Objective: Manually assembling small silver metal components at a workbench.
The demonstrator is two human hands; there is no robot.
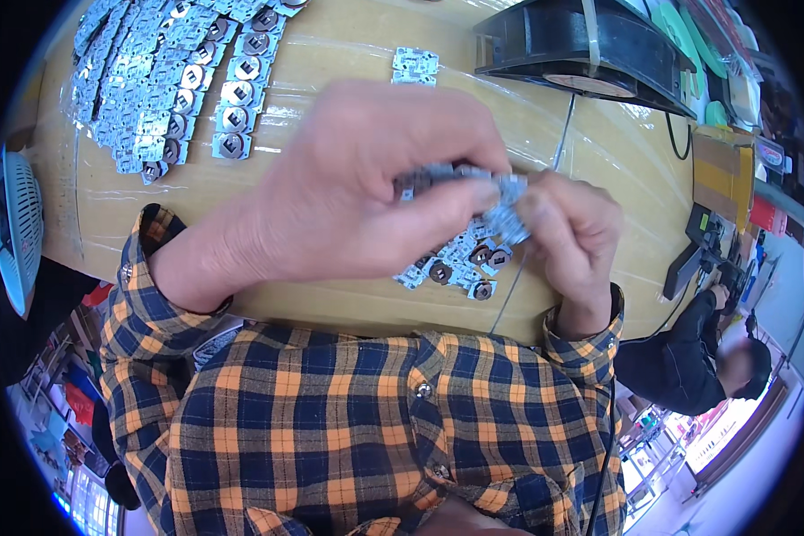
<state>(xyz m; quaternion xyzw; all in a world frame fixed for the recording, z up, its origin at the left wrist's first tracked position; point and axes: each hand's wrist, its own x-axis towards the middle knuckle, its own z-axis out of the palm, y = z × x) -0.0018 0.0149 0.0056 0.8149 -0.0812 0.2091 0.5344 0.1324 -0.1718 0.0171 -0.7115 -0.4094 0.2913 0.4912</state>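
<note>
My left hand (pixel 366 192), blurred by motion, is closed with thumb and fingers round a small silvery metal part (pixel 507 214). My right hand (pixel 573 228) pinches the same part from the right, so the two hands meet over the table. Between the left thumb and fingers more grey and dark pieces show, partly hidden. Beneath the hands lies a loose pile of small metal parts (pixel 460 268), several with round brown discs. Beyond the hands a short stack of similar parts (pixel 415 64) lies flat.
Overlapping rows of the same parts (pixel 143 80) cover the far left of the tan table (pixel 330 308). A black fan (pixel 590 45) stands at the far right, near a cardboard box (pixel 722 174). At left is a light-blue basket (pixel 22 214). Another person (pixel 688 366) sits at right.
</note>
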